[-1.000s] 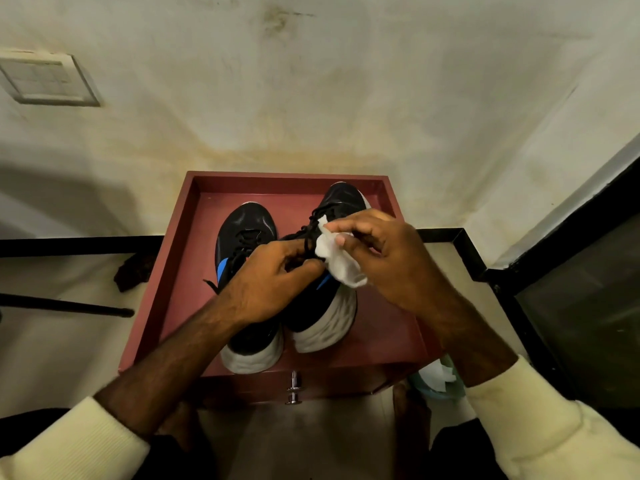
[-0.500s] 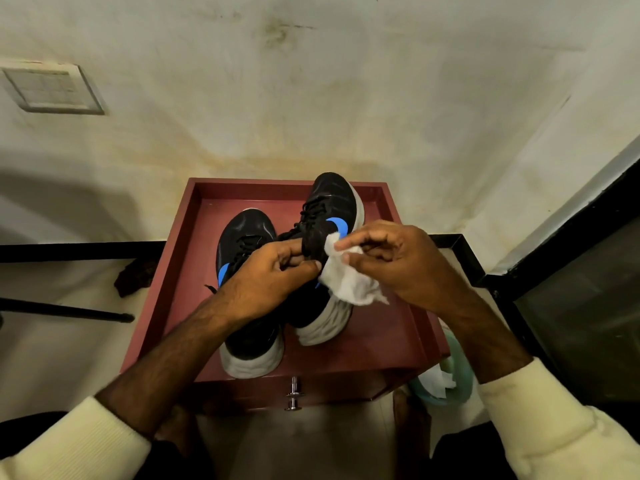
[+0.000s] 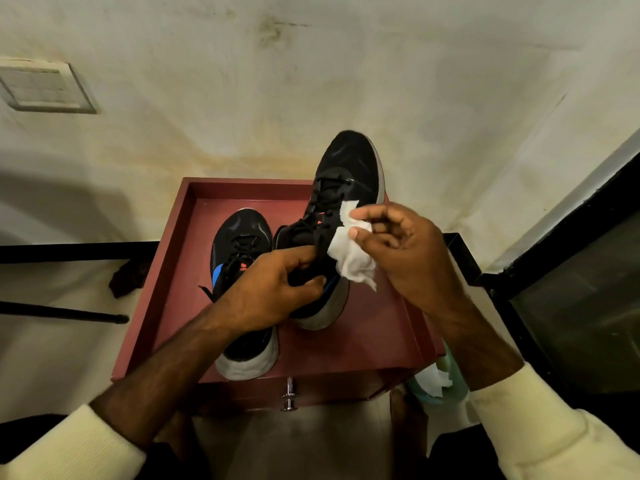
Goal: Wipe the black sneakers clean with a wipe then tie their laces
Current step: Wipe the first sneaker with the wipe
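Two black sneakers with white soles are over a dark red tray-topped cabinet [image 3: 367,348]. The left sneaker [image 3: 242,233] rests flat on the tray, laces loose. The right sneaker [image 3: 346,174] is lifted, toe tilted up toward the wall, and my left hand [image 3: 270,292] grips it at the collar near the heel. My right hand [image 3: 405,251] holds a crumpled white wipe [image 3: 353,258] against the right side of the raised sneaker, beside its laces.
A stained cream wall stands right behind the cabinet. A drawer knob [image 3: 289,396] sticks out at the cabinet's front. A green wipe packet [image 3: 436,382] with a white wipe poking out lies low right. A black frame [image 3: 540,258] runs along the right.
My left hand has raised the right sneaker off the tray and tipped its toe upward. My right hand with the wipe has followed it up along the shoe's side.
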`<state>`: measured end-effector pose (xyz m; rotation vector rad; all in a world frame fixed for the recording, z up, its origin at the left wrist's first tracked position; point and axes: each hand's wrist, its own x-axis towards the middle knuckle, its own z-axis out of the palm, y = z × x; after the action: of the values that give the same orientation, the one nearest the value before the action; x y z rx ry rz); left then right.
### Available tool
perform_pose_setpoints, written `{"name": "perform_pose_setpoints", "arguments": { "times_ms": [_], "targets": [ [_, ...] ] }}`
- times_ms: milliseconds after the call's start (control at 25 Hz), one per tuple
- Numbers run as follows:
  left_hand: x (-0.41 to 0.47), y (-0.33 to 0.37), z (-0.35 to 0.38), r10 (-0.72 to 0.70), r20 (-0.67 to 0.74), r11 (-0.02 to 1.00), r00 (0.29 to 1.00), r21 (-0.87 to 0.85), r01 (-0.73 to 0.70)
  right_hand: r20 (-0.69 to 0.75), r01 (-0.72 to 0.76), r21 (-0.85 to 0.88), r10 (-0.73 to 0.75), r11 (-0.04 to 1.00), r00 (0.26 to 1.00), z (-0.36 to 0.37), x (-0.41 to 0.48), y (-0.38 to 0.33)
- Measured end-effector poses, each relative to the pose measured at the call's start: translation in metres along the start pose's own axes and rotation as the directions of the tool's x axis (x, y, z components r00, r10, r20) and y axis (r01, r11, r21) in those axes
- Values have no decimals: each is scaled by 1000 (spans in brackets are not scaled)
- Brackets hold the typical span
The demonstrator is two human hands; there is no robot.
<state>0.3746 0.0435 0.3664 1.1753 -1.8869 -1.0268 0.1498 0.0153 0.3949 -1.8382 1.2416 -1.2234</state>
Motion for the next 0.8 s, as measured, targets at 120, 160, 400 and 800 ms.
{"name": "perform_pose_setpoints", "arguments": {
  "times_ms": [120, 160, 400, 800],
  "targets": [
    [0, 0, 1, 38, -29, 998, 999, 42, -37, 175, 167, -117, -145, 979, 974, 7, -3, -4],
    [0, 1, 0, 40, -36, 999, 999, 18, -40, 275, 164, -91, -134, 982, 952, 6, -5, -5],
    [0, 1, 5, 49, -90, 998, 995, 40, -45, -90, 186, -225, -210, 956, 973, 12, -3, -9],
    [-3, 3, 6, 24, -141, 1000, 990, 18, -22, -159, 174, -233, -214, 957, 964, 4, 6, -3]
  ]
}}
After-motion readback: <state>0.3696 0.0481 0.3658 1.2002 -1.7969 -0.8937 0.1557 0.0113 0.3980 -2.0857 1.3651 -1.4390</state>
